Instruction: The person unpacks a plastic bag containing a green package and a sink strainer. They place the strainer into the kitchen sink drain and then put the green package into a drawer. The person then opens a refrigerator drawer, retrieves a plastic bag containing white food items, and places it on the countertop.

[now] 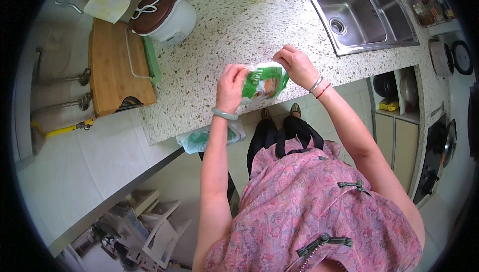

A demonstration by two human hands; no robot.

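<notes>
A small green and white packet (pixel 265 81) is held up near the front edge of a speckled tabletop (pixel 214 37). Judging by its glossy, crinkled film, it is likely to be light, soft and a little slippery, and easily creased or torn; whether anything fragile is inside cannot be told. It is probably best held by the thin upper corners, where the film can be pinched without the middle being squeezed. The packet's upper left edge is gripped by the left hand (pixel 230 86), whose fingers are bent closed on it. The upper right corner is pinched by the right hand (pixel 298 66), whose fingers are drawn together, though the exact contact is partly hidden. The printed middle is left uncovered, spread between the two sets of fingers and slightly below their tips.
</notes>
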